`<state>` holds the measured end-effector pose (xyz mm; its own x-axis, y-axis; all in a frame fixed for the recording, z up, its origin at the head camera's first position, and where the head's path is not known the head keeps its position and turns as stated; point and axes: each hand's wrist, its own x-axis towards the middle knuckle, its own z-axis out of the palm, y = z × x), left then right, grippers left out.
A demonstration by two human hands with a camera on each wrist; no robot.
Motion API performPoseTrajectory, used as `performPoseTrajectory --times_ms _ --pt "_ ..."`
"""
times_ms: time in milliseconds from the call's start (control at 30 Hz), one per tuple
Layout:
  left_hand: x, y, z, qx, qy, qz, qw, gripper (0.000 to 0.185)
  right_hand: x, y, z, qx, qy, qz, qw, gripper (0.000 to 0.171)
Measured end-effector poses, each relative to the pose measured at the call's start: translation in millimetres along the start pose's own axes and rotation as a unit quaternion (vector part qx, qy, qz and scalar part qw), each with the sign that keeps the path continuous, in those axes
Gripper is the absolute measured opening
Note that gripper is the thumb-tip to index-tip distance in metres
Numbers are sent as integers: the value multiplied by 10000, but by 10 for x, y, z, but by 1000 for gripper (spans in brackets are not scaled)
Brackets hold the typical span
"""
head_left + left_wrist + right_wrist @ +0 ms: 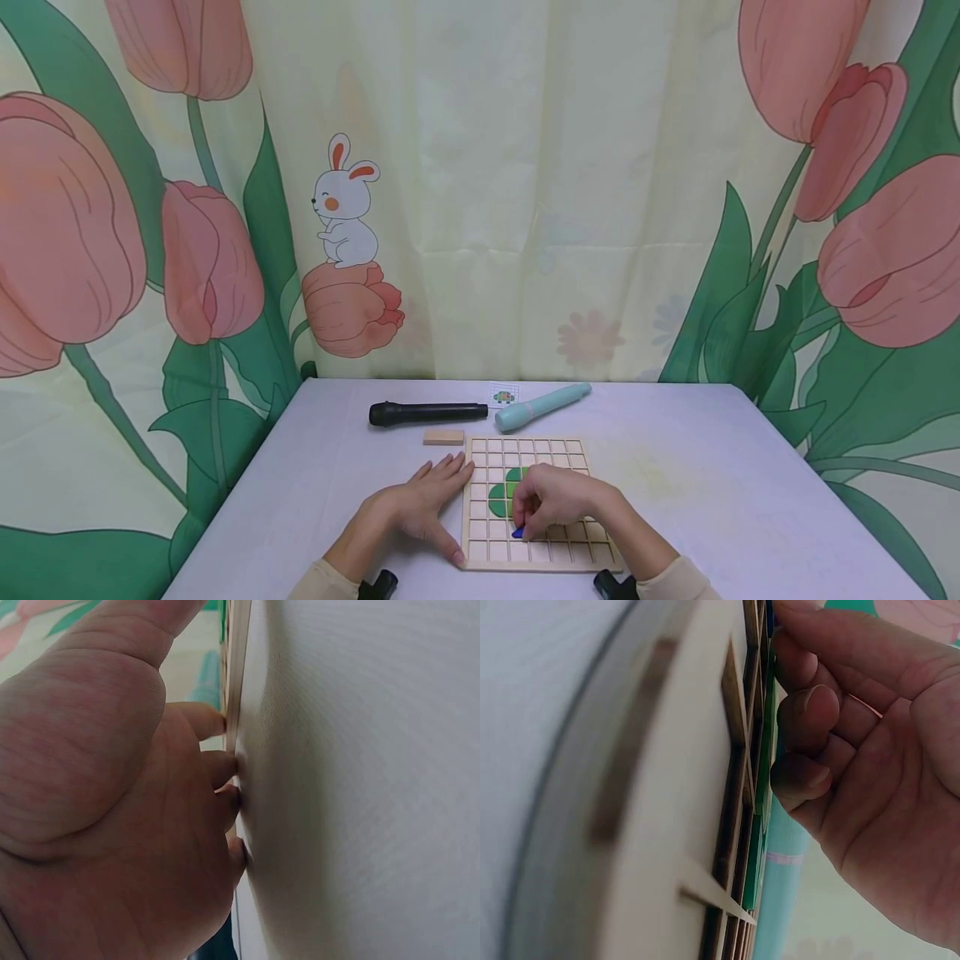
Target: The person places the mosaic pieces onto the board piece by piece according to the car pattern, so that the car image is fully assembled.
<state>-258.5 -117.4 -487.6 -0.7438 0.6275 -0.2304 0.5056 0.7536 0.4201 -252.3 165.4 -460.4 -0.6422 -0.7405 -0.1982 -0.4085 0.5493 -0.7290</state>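
Note:
A wooden grid board with square cells lies on the white table. Dark green rounded pieces and a lighter green piece sit in its cells, partly hidden by my right hand. That hand pinches a small blue piece between thumb and fingers, low over the board. The blue piece's full shape is hidden. My left hand is spread at the board's left side, its fingertips and thumb touching the frame. In the left wrist view, its fingers extend to the board's edge.
Behind the board lie a black microphone-like stick, a light teal cylinder and a small card with a coloured grid picture. A small wooden block is near the board's far left corner. A tulip-printed curtain hangs behind the table.

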Motion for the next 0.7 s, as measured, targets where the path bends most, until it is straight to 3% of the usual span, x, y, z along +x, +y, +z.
performPoseTrajectory --times_ms 200,700 --pt "3 3 -8 -5 -31 -9 10000 134 -18 34 -58 57 56 -20 10000 11" --pt "20 9 -2 -61 -116 -144 9998 134 -309 202 -456 227 988 43 9948 28"
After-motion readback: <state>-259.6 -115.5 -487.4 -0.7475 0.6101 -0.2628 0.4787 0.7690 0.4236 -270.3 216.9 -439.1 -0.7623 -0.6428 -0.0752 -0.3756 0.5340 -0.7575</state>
